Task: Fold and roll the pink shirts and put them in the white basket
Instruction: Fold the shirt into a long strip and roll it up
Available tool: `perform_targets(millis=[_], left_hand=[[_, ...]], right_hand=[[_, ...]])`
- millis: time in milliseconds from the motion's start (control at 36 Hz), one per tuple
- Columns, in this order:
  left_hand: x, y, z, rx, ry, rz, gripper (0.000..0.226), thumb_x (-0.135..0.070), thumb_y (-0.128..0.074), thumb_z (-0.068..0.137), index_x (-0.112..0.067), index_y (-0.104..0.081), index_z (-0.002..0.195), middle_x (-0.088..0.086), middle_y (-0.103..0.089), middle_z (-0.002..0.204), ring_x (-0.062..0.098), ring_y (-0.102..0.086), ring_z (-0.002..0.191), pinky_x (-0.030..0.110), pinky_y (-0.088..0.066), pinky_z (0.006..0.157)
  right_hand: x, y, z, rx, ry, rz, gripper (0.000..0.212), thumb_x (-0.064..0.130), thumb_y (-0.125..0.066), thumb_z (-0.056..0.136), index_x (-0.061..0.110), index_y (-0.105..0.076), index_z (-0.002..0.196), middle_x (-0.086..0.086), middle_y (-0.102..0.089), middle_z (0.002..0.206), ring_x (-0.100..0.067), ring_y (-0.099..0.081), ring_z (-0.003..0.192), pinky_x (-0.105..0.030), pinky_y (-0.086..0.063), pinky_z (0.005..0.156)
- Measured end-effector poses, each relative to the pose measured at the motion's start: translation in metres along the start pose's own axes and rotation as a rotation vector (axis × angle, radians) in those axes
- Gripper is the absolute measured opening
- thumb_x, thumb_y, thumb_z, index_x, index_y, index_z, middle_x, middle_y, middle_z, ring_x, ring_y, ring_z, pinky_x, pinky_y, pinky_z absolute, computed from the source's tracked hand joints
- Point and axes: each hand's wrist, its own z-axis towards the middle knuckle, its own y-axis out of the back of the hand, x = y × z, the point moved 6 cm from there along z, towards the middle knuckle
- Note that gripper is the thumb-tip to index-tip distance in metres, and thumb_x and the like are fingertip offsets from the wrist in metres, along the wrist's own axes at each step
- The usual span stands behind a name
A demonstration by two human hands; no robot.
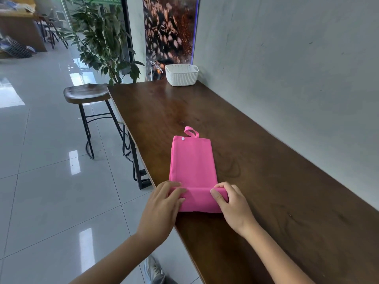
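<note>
Wooden counter (266,181): one pink shirt (191,160), one white basket (181,75), two hands

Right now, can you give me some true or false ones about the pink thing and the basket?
1. Both hands hold the rolled end of the pink shirt. True: the left hand and right hand each have a grip on the roll.
2. The white basket sits beside the hands. False: it stands at the table's far end, by the wall.
3. The shirt is fully rolled. False: most of it lies flat.
4. A wooden stool stands beside the table. True.
</note>
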Motion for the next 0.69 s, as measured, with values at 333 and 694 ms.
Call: perform_targets(millis=[333, 694], left_hand=[[0.002, -0.022, 0.007, 0.160, -0.040, 0.260, 0.070, -0.063, -0.047, 0.098, -0.017, -0.046, 0.150, 0.003, -0.051, 0.149, 0.025, -0.045, 0.141, 0.044, -0.036, 0.117], [0.019, -0.031, 0.046, 0.252, -0.018, 0.250, 0.074, -0.067, -0.070, 0.080, -0.017, -0.059, 0.133, 0.001, -0.065, 0.126, 0.023, -0.063, 0.116, 0.042, -0.048, 0.104]], right_hand=[[0.016, 0.010, 0.028, -0.281, 0.110, -0.273, 0.070, 0.076, -0.034, 0.089, 0.025, -0.058, 0.129, 0.002, -0.055, 0.132, -0.012, -0.049, 0.117, -0.024, -0.048, 0.084], [0.025, -0.001, 0.010, -0.300, 0.385, -0.349, 0.066, 0.072, -0.038, 0.095, 0.028, -0.047, 0.143, 0.003, -0.046, 0.146, -0.016, -0.039, 0.133, -0.035, -0.040, 0.106]])
